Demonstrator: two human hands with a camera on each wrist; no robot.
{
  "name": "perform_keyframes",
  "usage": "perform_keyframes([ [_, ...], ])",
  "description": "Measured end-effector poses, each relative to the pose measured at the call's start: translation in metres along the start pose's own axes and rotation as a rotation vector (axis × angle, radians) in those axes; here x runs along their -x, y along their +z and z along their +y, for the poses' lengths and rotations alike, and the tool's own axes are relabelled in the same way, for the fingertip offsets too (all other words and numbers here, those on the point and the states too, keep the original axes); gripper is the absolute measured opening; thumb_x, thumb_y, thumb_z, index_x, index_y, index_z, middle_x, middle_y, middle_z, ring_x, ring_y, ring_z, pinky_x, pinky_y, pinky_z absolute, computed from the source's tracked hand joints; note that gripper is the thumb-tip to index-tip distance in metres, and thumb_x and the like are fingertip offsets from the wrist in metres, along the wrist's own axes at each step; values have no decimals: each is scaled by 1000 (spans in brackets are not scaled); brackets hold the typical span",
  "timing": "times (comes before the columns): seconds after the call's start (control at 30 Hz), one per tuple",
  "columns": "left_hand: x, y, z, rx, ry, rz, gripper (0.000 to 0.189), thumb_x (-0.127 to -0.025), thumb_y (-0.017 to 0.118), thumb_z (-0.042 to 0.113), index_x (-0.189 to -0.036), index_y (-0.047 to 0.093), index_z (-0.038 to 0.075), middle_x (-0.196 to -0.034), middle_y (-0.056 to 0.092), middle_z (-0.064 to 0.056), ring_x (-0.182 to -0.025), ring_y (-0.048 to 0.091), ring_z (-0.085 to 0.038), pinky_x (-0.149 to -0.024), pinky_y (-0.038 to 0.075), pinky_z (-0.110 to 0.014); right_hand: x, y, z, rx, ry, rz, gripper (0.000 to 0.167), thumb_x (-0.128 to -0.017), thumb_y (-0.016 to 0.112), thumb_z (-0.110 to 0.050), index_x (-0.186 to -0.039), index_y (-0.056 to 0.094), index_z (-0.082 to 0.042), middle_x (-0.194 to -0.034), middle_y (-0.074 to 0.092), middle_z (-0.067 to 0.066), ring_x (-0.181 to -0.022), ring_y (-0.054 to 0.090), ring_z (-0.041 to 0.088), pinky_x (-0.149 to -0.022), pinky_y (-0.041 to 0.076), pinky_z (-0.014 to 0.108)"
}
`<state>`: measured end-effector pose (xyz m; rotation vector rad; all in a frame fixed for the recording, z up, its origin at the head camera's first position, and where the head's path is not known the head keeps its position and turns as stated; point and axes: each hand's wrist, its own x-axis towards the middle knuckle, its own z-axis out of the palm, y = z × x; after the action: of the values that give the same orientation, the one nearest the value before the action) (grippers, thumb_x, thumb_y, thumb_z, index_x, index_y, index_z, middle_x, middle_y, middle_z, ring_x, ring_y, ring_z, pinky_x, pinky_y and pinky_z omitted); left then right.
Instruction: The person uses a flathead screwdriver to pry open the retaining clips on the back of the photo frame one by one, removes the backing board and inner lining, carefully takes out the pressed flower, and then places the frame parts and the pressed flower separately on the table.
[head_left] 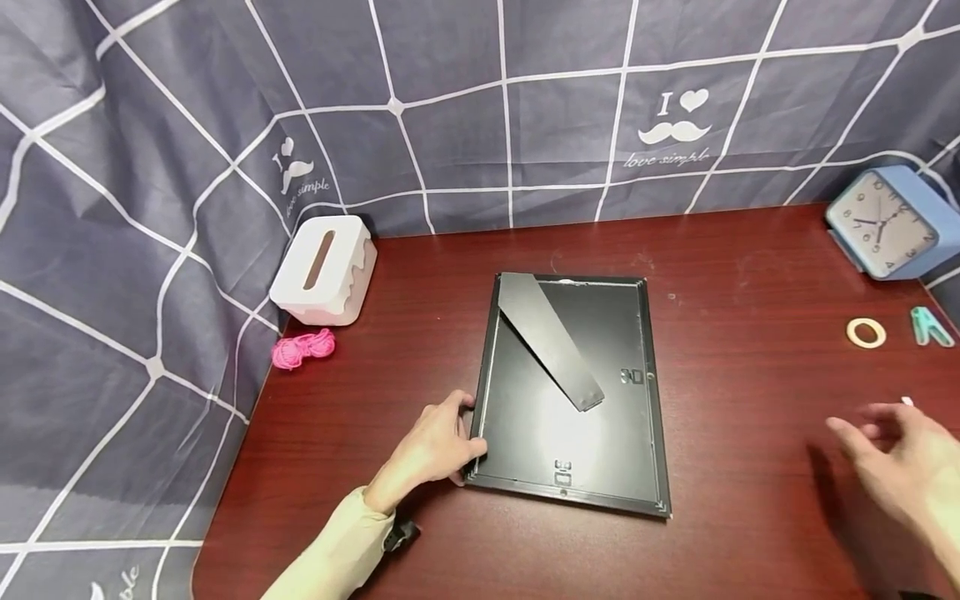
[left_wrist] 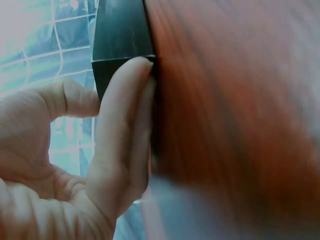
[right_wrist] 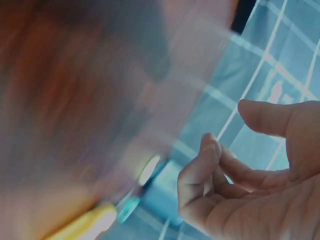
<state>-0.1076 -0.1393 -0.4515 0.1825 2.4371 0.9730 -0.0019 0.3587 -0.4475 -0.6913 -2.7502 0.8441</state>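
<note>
Gripping the near corner of a black frame (head_left: pixel 517 425), the person's left hand (head_left: pixel 431 447) has its thumb over the rim and its fingers against the side. The frame lies back up on the red-brown tabletop (head_left: pixel 750 350), between the hands but nearer the left. The right hand (head_left: pixel 915 479) hangs well apart from it, loosely curled, with nothing in its fingers. I'd judge the work to be at an early stage: one corner is held, while the opposite side has no hand on it. The support leg (head_left: pixel 551 342) slants across the back; how far it stands off, I can't tell from where I stand.

Beyond the left hand sit a white tissue box (head_left: pixel 341 287) and pink yarn (head_left: pixel 288 353). Past the right hand are a blue clock (head_left: pixel 881 237), a pale ring (head_left: pixel 851 333) and a teal clip (head_left: pixel 922 318). As for obstacles, only that leg lies over the frame; a checked cloth (head_left: pixel 562 125) hangs beyond both hands.
</note>
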Motion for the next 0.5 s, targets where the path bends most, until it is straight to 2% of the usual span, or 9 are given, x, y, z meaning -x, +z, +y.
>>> perform_keyframes([
  [0.07,0,1,0,-14,-9,12,66,-86,74,13,-148,53,2,-74,67,-1,-43,69,-10,-72,64,-28,1,3,-16,109,-71,-61,45,-105,67,-31,-120,64,12,-78,69,4,-68,56,-2,-66,42,27],
  [0.13,0,2,1,-34,-16,27,66,-86,75,14,-148,54,2,-74,68,1,-45,69,-8,-76,63,-29,3,9,-32,154,-105,-115,46,-106,68,-34,-121,66,9,-92,73,25,-76,67,22,-69,46,40],
  [0.17,1,3,1,-41,-18,33,66,-86,75,15,-148,54,2,-74,67,1,-47,69,-7,-78,62,-30,4,12,-40,153,-124,-135,45,-105,69,-34,-121,66,8,-97,74,26,-80,68,34,-70,46,45],
  [0.2,1,3,2,-41,-22,37,66,-86,75,15,-148,54,2,-74,68,2,-48,70,-7,-78,63,-31,5,17,-46,143,-152,-142,42,-104,71,-32,-120,68,7,-95,74,25,-80,68,34,-70,48,46],
  [0.23,1,4,2,-39,-28,39,67,-87,75,15,-148,53,2,-74,68,2,-48,70,-8,-78,63,-31,7,22,-53,136,-175,-148,40,-104,73,-30,-119,69,6,-94,74,23,-83,68,41,-69,49,45],
  [0.4,2,6,5,9,-59,37,68,-89,74,13,-151,50,1,-75,69,1,-45,71,-10,-78,67,-32,10,44,-82,54,-316,-166,31,-97,81,-21,-113,74,3,-87,76,16,-76,70,30,-65,51,39],
  [0.5,2,8,6,35,-64,39,67,-89,73,12,-150,49,0,-77,69,-1,-44,70,-11,-72,67,-29,11,56,-99,17,-388,-192,31,-94,84,-19,-113,75,3,-90,78,14,-80,72,30,-67,55,39],
])
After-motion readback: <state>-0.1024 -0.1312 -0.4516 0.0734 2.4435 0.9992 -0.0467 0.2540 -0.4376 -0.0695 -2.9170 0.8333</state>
